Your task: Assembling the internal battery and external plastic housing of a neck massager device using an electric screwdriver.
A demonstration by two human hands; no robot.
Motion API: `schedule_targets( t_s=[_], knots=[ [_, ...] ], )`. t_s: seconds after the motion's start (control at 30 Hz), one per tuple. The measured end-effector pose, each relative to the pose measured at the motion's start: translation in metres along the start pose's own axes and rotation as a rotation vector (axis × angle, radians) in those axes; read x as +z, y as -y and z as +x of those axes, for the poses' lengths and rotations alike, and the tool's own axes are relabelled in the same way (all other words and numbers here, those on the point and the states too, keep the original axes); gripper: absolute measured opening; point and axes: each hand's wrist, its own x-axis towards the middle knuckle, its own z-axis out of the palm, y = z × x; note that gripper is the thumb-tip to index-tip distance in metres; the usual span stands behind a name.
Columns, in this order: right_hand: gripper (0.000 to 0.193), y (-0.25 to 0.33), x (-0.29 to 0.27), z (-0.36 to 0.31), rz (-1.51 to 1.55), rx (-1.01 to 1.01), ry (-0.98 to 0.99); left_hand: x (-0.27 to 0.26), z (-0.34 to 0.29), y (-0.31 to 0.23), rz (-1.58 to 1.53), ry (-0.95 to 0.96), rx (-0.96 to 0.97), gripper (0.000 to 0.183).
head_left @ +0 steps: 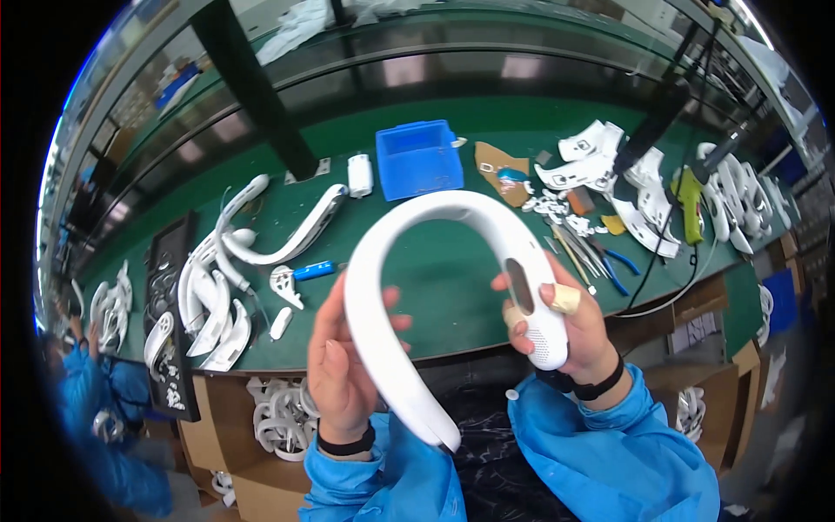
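One green bench (435, 300), cartons (270, 500) beneath, backs the held white band (374, 322).

The white U-shaped plastic device (365, 296) looks smooth and softly glossy. Beyond it stands a smooth blue rectangular plastic bin (419, 155); beneath it, the green tabletop (439, 274) looks matt.

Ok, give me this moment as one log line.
right hand: gripping white U-shaped part at perforated end | left hand: open, partly behind part's other side | on green bench: blue bin, blue-handled pliers
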Motion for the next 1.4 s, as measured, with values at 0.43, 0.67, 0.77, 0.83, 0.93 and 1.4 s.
schedule_targets(
  t_s=[0.43,0.67,0.77,0.83,0.93,1.4],
  knots=[
    [0.052,-0.024,0.004,-0.021,0.151,0.459,0.092,0.035,0.092,-0.002,0.671,0.014,0.689,0.05],
    [0.036,0.017,-0.008,-0.053,-1.241,-0.008,-0.023,0.033,0.146,0.03,0.496,0.206,0.424,0.039],
    [0.027,0.066,-0.001,-0.074,-1.113,-0.145,-0.216,0.034,0.152,0.054,0.382,0.258,0.377,0.04],
    [0.026,0.096,-0.001,-0.084,-1.233,-0.53,-0.361,0.034,0.151,0.065,0.364,0.249,0.331,0.038],
    [0.035,0.162,-0.027,-0.087,-1.123,-0.838,-0.523,0.049,0.15,0.065,0.411,0.358,0.396,0.032],
    [0.057,0.194,-0.096,0.081,-1.224,-0.785,-0.407,0.035,0.161,0.074,0.412,0.251,0.166,0.044]
  ],
)
